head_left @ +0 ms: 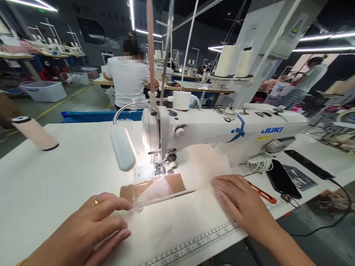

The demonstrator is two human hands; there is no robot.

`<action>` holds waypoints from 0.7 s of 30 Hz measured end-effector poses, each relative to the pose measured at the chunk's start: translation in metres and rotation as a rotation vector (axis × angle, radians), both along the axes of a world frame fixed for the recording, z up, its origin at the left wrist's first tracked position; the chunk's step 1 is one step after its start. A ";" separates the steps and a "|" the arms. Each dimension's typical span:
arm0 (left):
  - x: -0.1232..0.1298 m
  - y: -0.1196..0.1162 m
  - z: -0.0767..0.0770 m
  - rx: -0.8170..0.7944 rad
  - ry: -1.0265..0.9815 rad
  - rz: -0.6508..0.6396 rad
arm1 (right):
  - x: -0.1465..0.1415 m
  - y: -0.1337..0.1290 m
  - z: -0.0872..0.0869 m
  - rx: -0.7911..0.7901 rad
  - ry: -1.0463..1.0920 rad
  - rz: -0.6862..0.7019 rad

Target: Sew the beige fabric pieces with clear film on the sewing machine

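While a brown piece [178, 182] with clear film [142, 198] over part of it lies just in front of the presser foot [160, 170], the left hand [90, 227] spreads loosely beside its left end, gripping nothing, and the right hand [241, 201] rests flat, fingers together, on pale fabric [206, 163], whose blurred edges are hard to trace. A lamp [123, 147] hangs close left; a cutter [264, 194], coiled cord [259, 163] and phone [281, 179] crowd the right. The right hand partly covers the ruler [185, 250], where 12 to 15 read clearly. Both forearms run out of frame. The machine [200, 126] says JUKI; its yellow label [264, 138] is illegible.
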State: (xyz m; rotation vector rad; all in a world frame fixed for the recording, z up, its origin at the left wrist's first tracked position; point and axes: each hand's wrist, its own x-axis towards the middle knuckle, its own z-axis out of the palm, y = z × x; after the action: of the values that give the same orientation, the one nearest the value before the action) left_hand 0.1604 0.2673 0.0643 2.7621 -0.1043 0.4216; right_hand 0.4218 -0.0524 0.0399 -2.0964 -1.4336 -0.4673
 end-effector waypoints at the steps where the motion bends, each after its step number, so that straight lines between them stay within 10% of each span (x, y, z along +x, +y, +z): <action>1: 0.000 -0.004 0.002 -0.054 -0.010 0.037 | -0.006 0.003 0.005 0.022 -0.002 0.018; 9: 0.028 -0.028 -0.011 -0.234 0.128 0.051 | -0.070 0.060 0.020 -0.088 0.207 0.399; 21: 0.032 -0.013 0.002 -0.659 0.246 0.203 | -0.072 0.069 0.006 -0.113 0.237 0.441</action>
State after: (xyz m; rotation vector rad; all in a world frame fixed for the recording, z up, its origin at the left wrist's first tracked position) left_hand 0.1929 0.2540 0.0661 2.1499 0.3217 0.1245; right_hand 0.3496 0.0169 0.0456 -1.7680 -1.7412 0.0342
